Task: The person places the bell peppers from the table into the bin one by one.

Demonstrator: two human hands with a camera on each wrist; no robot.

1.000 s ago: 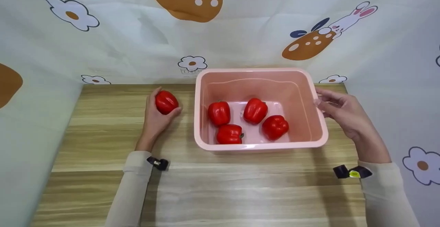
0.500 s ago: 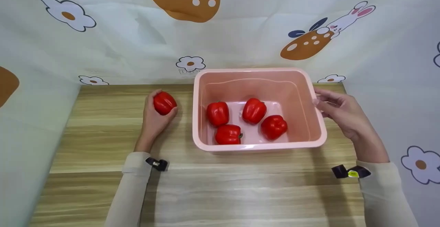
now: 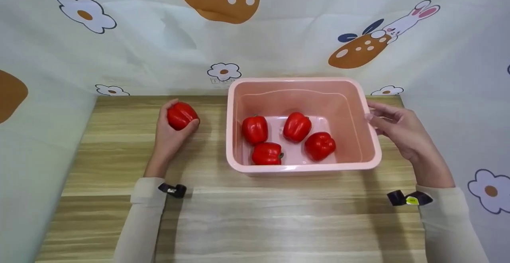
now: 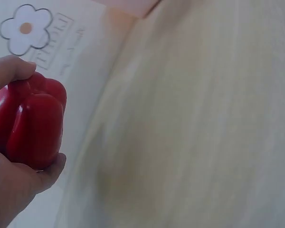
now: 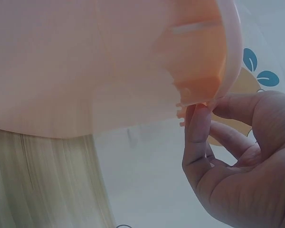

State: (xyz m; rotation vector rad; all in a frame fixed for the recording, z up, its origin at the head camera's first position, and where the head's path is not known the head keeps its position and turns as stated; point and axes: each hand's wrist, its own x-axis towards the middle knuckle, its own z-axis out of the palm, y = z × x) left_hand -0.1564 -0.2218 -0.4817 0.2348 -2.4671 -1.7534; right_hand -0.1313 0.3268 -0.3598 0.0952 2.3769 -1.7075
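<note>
My left hand point(image 3: 172, 133) grips a red bell pepper point(image 3: 182, 115) to the left of a pink plastic basin point(image 3: 306, 168). Thumb and fingers wrap the pepper's sides, as the left wrist view shows of the same pepper point(image 4: 35, 123). Several more red bell peppers lie inside the basin, among them one point(image 3: 255, 130) by its left wall and one point(image 3: 320, 146) toward the right. With thumb and fingertips my right hand point(image 3: 398, 129) pinches the basin's right rim; in the right wrist view the rim point(image 5: 230, 52) is held between thumb and forefinger point(image 5: 199, 126).
Underneath is a wood-grain table point(image 3: 279, 215). A pale cloth wall point(image 3: 131, 48) with flower, carrot and rabbit prints rises behind the table and at both sides, close behind the basin's far rim.
My left hand has shifted slightly left with the pepper, away from the basin. My right hand stays on the rim, and the peppers in the basin lie as before.
</note>
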